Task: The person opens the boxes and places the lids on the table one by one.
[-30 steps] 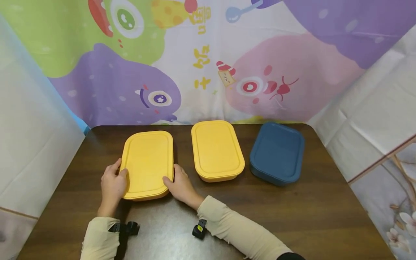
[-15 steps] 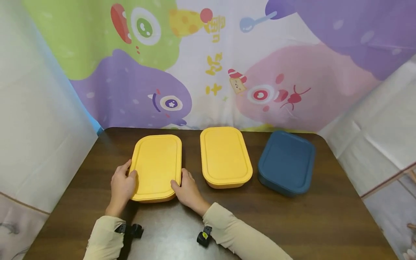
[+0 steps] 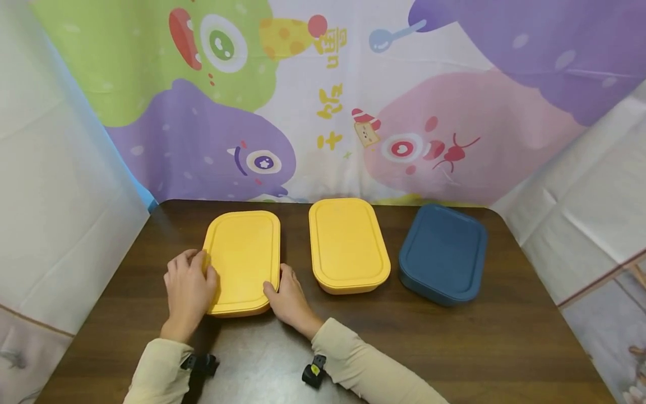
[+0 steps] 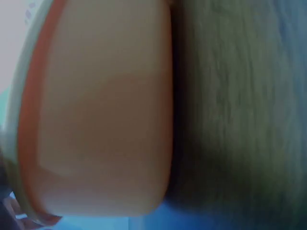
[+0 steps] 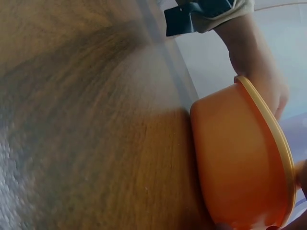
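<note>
A yellow lidded food container (image 3: 242,258) sits on the left part of the table in the head view. My left hand (image 3: 189,294) grips its left rim near the front corner, thumb by the lid edge and fingers bent at the side. On the opposite side my right hand (image 3: 294,303) holds the right edge, thumb on the lid and fingers along the wall. The lid appears seated all round. In the left wrist view the container's wall (image 4: 105,115) fills much of the picture. The right wrist view shows its wall (image 5: 240,153) with the left hand (image 5: 261,72) behind.
A second yellow lidded container (image 3: 349,244) stands mid-table, and a blue lidded container (image 3: 444,252) stands to its right. The dark wooden table (image 3: 454,353) meets a cartoon-printed cloth (image 3: 323,168) at its back edge. Pale cloth hangs on both sides.
My left hand has shifted its hold on the rim, its fingers now drawn up and more bent. The right hand keeps its place. The head view has tilted and shifted a little.
</note>
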`<move>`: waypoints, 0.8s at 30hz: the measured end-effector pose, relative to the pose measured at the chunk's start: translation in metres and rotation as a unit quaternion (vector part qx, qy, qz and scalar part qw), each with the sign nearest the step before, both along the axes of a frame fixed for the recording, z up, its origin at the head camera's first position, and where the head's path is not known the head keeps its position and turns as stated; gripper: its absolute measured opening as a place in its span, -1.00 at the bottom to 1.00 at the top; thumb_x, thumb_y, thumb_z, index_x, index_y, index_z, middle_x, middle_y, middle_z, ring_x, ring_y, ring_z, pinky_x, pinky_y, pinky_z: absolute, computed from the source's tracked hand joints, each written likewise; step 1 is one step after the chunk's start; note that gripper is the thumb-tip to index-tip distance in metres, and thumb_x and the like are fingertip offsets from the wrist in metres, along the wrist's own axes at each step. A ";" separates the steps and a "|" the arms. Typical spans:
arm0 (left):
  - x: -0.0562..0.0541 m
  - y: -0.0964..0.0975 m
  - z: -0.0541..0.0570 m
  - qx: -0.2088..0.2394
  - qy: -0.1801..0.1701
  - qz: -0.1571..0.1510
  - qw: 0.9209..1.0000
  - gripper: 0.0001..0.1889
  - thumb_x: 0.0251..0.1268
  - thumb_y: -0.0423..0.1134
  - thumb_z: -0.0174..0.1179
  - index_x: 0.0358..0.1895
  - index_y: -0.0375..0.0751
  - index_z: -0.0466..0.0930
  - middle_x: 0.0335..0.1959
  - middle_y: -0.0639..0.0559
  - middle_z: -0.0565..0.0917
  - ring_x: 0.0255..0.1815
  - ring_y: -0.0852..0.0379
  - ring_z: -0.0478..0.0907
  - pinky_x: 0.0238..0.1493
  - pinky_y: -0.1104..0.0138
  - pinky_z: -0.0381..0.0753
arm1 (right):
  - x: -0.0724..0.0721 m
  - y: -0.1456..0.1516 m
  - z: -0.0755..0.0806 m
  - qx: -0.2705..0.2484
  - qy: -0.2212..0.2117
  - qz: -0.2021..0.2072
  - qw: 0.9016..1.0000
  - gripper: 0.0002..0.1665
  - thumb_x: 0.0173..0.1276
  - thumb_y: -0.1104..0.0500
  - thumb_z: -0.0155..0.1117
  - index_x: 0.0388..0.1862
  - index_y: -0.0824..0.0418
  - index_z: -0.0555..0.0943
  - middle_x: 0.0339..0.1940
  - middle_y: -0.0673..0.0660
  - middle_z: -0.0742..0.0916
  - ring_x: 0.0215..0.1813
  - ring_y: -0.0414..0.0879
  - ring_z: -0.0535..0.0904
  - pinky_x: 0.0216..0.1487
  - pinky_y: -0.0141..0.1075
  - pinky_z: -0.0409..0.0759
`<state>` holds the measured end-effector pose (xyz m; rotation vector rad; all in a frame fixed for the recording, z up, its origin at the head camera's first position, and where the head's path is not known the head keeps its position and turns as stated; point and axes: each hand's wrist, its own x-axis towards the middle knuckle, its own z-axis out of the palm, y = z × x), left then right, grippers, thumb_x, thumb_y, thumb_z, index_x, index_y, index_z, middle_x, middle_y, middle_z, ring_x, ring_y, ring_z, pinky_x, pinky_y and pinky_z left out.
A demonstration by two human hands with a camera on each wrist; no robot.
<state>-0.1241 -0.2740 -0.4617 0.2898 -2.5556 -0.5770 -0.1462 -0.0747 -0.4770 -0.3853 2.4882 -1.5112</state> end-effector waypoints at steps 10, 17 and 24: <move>0.014 0.015 -0.001 0.024 0.028 -0.168 0.985 -0.68 0.13 -0.38 0.30 0.00 -0.37 0.66 -0.04 -0.26 0.62 0.03 -0.23 0.46 0.05 -0.09 0.45 | 0.000 0.000 0.001 0.002 0.009 -0.006 1.000 -0.31 0.44 0.04 0.03 0.40 0.43 0.22 0.33 0.38 0.46 0.33 0.20 0.44 0.32 0.02 0.42; 0.023 0.021 -0.004 0.010 0.022 -0.223 0.975 -0.73 0.07 -0.35 0.40 -0.10 -0.24 0.72 -0.19 -0.06 0.68 -0.09 -0.06 0.54 -0.07 0.02 0.53 | -0.003 0.000 -0.001 0.015 0.005 -0.002 1.000 -0.31 0.44 0.03 0.06 0.39 0.42 0.24 0.33 0.38 0.46 0.34 0.20 0.44 0.33 0.01 0.42; 0.026 0.024 -0.003 -0.005 -0.008 -0.259 0.966 -0.74 0.00 -0.21 0.47 -0.19 -0.12 0.75 -0.21 0.06 0.67 -0.13 0.08 0.49 -0.11 0.15 0.50 | -0.005 0.002 -0.003 0.012 0.002 -0.001 1.000 -0.30 0.43 0.03 0.09 0.38 0.45 0.25 0.32 0.40 0.47 0.34 0.21 0.44 0.33 0.04 0.41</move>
